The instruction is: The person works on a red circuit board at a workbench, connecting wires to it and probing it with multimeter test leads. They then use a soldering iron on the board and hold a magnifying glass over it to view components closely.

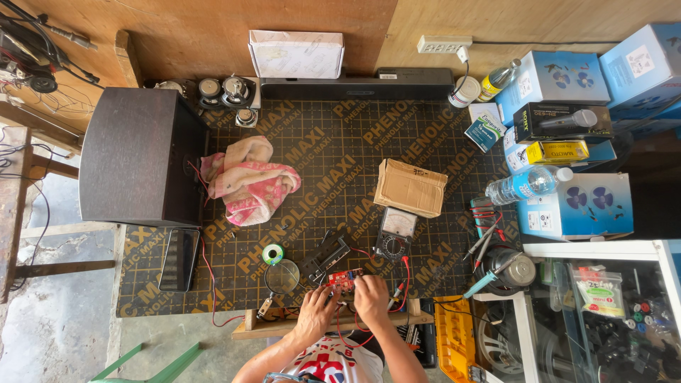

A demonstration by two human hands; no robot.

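Red board [341, 281] lies at mat's [425, 152] near edge, left hand [317, 313] and right hand [371, 296] close together, fingers pinching it; meter [395, 233] and leads [399, 286] beside, wires attached, work apparently mid-way, unfinished.

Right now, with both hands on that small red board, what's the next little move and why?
Probably keep the left hand steadying the red board while the right hand sorts the red wires. Both hands sit at the board near the table's front edge, and the meter lies just behind it.
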